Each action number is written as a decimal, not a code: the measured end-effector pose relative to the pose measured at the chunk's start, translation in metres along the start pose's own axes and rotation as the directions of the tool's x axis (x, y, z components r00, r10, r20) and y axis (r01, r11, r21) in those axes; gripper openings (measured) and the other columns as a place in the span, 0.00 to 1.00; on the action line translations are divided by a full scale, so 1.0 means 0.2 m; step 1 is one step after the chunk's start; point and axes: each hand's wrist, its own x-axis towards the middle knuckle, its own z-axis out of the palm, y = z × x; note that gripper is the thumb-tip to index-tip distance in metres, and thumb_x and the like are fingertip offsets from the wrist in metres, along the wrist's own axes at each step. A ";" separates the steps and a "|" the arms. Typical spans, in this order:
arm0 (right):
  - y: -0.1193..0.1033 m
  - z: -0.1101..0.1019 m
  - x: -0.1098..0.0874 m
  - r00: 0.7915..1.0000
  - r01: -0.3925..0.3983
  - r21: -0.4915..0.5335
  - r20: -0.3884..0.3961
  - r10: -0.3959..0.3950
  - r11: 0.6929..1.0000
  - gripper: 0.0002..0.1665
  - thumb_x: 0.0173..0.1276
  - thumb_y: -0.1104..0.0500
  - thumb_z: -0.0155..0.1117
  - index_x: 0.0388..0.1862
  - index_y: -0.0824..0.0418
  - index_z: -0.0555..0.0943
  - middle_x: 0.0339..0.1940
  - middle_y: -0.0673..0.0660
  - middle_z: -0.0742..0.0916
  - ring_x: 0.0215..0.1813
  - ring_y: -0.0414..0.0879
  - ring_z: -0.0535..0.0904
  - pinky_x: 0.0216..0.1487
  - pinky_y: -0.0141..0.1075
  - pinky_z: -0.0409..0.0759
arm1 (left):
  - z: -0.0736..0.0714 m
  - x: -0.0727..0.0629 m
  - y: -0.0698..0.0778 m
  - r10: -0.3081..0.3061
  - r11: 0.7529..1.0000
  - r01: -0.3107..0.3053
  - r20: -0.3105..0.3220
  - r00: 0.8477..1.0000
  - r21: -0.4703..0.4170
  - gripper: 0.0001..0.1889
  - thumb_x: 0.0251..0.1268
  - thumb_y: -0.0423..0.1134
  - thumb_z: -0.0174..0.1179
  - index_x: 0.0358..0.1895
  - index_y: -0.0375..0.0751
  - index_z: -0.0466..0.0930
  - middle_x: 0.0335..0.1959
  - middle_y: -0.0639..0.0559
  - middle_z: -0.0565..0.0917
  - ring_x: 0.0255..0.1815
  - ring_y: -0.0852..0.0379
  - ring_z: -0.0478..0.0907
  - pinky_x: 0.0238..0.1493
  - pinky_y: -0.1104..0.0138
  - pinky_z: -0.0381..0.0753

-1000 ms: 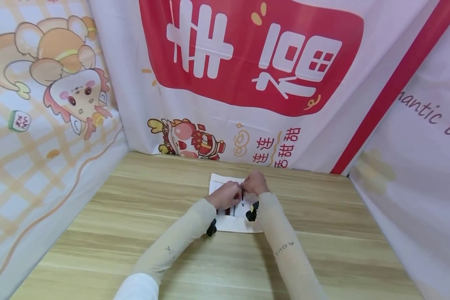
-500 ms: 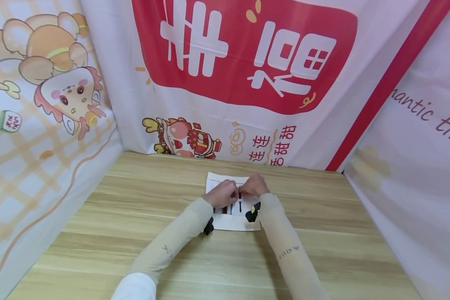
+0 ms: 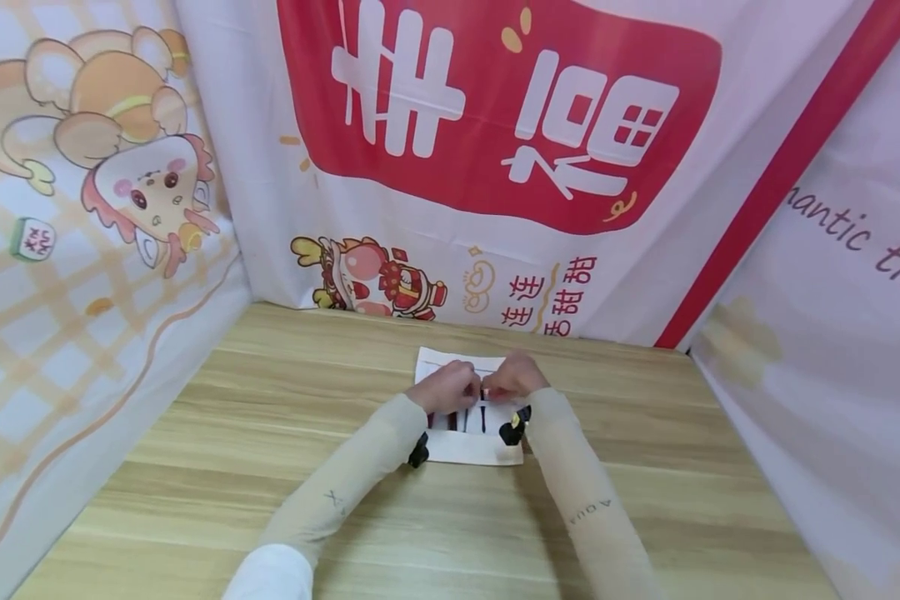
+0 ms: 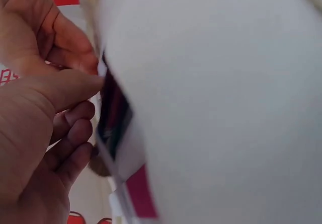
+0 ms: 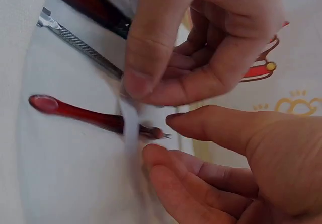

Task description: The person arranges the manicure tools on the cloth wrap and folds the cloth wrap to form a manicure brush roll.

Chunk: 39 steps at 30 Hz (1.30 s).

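Note:
A white manicure case (image 3: pixel 472 448) lies unfolded on the table, with tools inside. My left hand (image 3: pixel 444 388) pinches the thin white strap (image 5: pixel 132 128) between thumb and finger. Under that strap runs a cuticle trimmer (image 5: pixel 83 114) with a dark red handle and small forked tip. My right hand (image 3: pixel 517 377) is beside the tip, thumb and fingertips (image 5: pixel 158 156) spread apart on either side of it. Beside the trimmer lies a metal cuticle pusher (image 5: pixel 83 48) with a knurled handle. In the left wrist view a white flap (image 4: pixel 216 98) hides most of the case.
A red-and-black tool (image 5: pixel 90 5) lies past the pusher in the case. Wood-grain table (image 3: pixel 307 367) surrounds the case. A printed curtain (image 3: pixel 495 167) hangs close behind it, with further cloth walls at both sides. Black wrist cameras (image 3: pixel 512 429) sit near the case.
The trimmer has slid towards the near flap, showing more below the strap. My right hand has shifted slightly and its fingertips now stand apart at the tip. The left hand stays at the strap.

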 end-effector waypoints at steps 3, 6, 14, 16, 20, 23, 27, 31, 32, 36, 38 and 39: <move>0.01 -0.08 -0.08 0.996 0.083 -0.111 0.026 -0.080 0.990 0.14 0.65 0.51 0.77 0.33 0.61 0.90 0.29 0.56 0.91 0.26 0.42 0.82 0.33 0.32 0.79 | -0.04 -0.01 -0.03 -0.018 1.000 0.019 0.019 1.000 -0.010 0.04 0.69 0.34 0.68 0.42 0.42 0.90 0.41 0.52 0.83 0.44 0.57 0.77 0.54 0.61 0.82; 0.02 -0.14 -0.20 0.972 0.233 -0.187 0.063 -0.225 0.954 0.16 0.69 0.48 0.74 0.39 0.60 0.92 0.33 0.58 0.92 0.28 0.42 0.81 0.33 0.34 0.79 | -0.10 -0.05 -0.09 -0.044 0.999 0.044 -0.001 0.999 0.010 0.04 0.69 0.37 0.68 0.44 0.45 0.89 0.44 0.54 0.83 0.47 0.57 0.78 0.56 0.62 0.82; 0.15 -0.16 -0.52 0.876 0.472 -0.341 0.081 -0.475 0.813 0.27 0.81 0.49 0.61 0.62 0.71 0.83 0.56 0.67 0.90 0.57 0.57 0.88 0.61 0.51 0.85 | -0.20 -0.25 -0.28 -0.114 0.983 0.111 0.016 0.993 0.148 0.31 0.79 0.51 0.60 0.76 0.37 0.71 0.78 0.40 0.72 0.80 0.40 0.68 0.81 0.46 0.64; 0.21 -0.13 -0.60 0.874 0.476 -0.345 0.085 -0.478 0.809 0.35 0.82 0.47 0.59 0.76 0.68 0.72 0.72 0.66 0.81 0.73 0.59 0.79 0.76 0.54 0.75 | -0.20 -0.28 -0.33 -0.130 0.973 0.118 0.047 0.990 0.196 0.37 0.81 0.57 0.54 0.81 0.36 0.63 0.83 0.38 0.65 0.84 0.38 0.61 0.84 0.44 0.58; 0.32 -0.04 -0.74 0.872 0.475 -0.422 0.106 -0.479 0.772 0.47 0.81 0.39 0.57 0.87 0.58 0.54 0.87 0.64 0.61 0.87 0.62 0.57 0.85 0.61 0.55 | -0.19 -0.33 -0.40 -0.146 0.966 0.123 0.088 0.985 0.228 0.44 0.80 0.64 0.46 0.84 0.34 0.53 0.87 0.37 0.55 0.87 0.36 0.52 0.85 0.42 0.52; 0.40 0.03 -0.82 0.858 0.493 -0.489 0.137 -0.495 0.719 0.51 0.80 0.35 0.56 0.89 0.55 0.50 0.89 0.65 0.51 0.89 0.65 0.46 0.83 0.70 0.46 | -0.19 -0.33 -0.42 -0.157 0.968 0.132 0.106 0.982 0.213 0.46 0.80 0.66 0.44 0.85 0.34 0.49 0.88 0.38 0.51 0.88 0.36 0.49 0.85 0.41 0.51; 0.46 0.11 -0.86 0.837 0.538 -0.484 0.206 -0.508 0.690 0.52 0.79 0.30 0.54 0.89 0.54 0.50 0.90 0.63 0.48 0.89 0.66 0.43 0.81 0.74 0.42 | -0.18 -0.31 -0.43 -0.165 0.972 0.138 0.137 0.977 0.192 0.46 0.80 0.67 0.42 0.86 0.37 0.46 0.89 0.40 0.48 0.89 0.36 0.46 0.85 0.39 0.49; 0.48 0.16 -0.85 0.831 0.551 -0.489 0.248 -0.498 0.676 0.52 0.78 0.26 0.47 0.89 0.52 0.50 0.90 0.62 0.50 0.89 0.65 0.41 0.82 0.73 0.40 | -0.18 -0.29 -0.42 -0.172 0.976 0.144 0.168 0.971 0.164 0.46 0.80 0.67 0.43 0.86 0.37 0.47 0.88 0.39 0.48 0.88 0.34 0.46 0.84 0.37 0.47; 0.48 0.17 -0.85 0.833 0.548 -0.492 0.255 -0.490 0.676 0.52 0.78 0.25 0.45 0.89 0.51 0.51 0.90 0.62 0.51 0.90 0.65 0.41 0.82 0.73 0.39 | -0.18 -0.29 -0.41 -0.179 0.975 0.150 0.182 0.967 0.164 0.46 0.80 0.67 0.43 0.86 0.38 0.47 0.88 0.39 0.48 0.89 0.34 0.45 0.84 0.36 0.47; 0.48 0.19 -0.85 0.853 0.521 -0.509 0.278 -0.442 0.685 0.53 0.77 0.22 0.42 0.89 0.50 0.52 0.90 0.60 0.52 0.90 0.64 0.40 0.83 0.72 0.37 | -0.19 -0.29 -0.40 -0.214 0.969 0.176 0.230 0.949 0.176 0.47 0.79 0.69 0.42 0.86 0.40 0.45 0.89 0.41 0.47 0.89 0.35 0.43 0.85 0.37 0.45; 0.49 0.20 -0.86 0.860 0.509 -0.514 0.280 -0.426 0.690 0.53 0.77 0.22 0.42 0.89 0.50 0.52 0.90 0.60 0.53 0.90 0.64 0.40 0.83 0.72 0.37 | -0.19 -0.29 -0.38 -0.230 0.965 0.189 0.242 0.943 0.181 0.47 0.79 0.70 0.42 0.87 0.41 0.45 0.89 0.42 0.46 0.89 0.36 0.42 0.85 0.37 0.43; 0.49 0.20 -0.86 0.864 0.504 -0.517 0.281 -0.419 0.692 0.52 0.77 0.22 0.42 0.89 0.50 0.52 0.90 0.60 0.53 0.90 0.63 0.40 0.83 0.72 0.37 | -0.19 -0.29 -0.37 -0.235 0.964 0.194 0.243 0.941 0.180 0.47 0.79 0.69 0.42 0.87 0.40 0.45 0.89 0.42 0.46 0.89 0.36 0.42 0.85 0.37 0.43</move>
